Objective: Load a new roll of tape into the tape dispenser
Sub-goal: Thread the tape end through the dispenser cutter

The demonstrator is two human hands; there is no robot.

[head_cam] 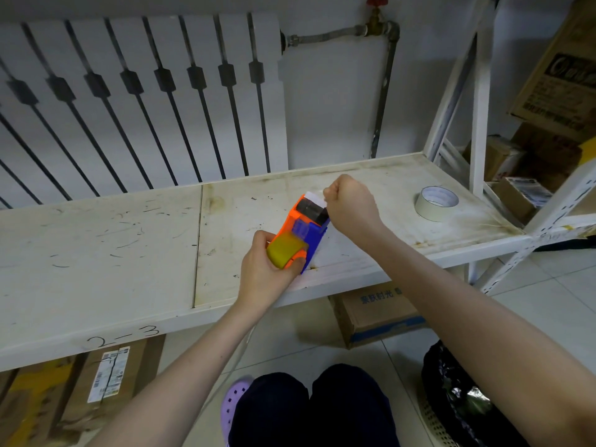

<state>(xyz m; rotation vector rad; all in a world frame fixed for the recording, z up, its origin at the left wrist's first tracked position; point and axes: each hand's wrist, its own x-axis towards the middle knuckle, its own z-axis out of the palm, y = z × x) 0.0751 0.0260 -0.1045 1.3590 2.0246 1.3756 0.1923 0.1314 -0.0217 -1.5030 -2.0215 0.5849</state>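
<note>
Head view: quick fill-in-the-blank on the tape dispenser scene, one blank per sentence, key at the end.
1. The left hand grips the orange and blue plastic tape dispenser at the end holding the ____ roll of tape.
2. The right hand pinches a ____ strip at the dispenser's far end.
3. The spare off-white tape roll lies flat on the scuffed white shelf, to the ____ of the right hand.
4. The shelf's front edge is marked ____.
Missing: yellow; white; right; 2-3.
</note>
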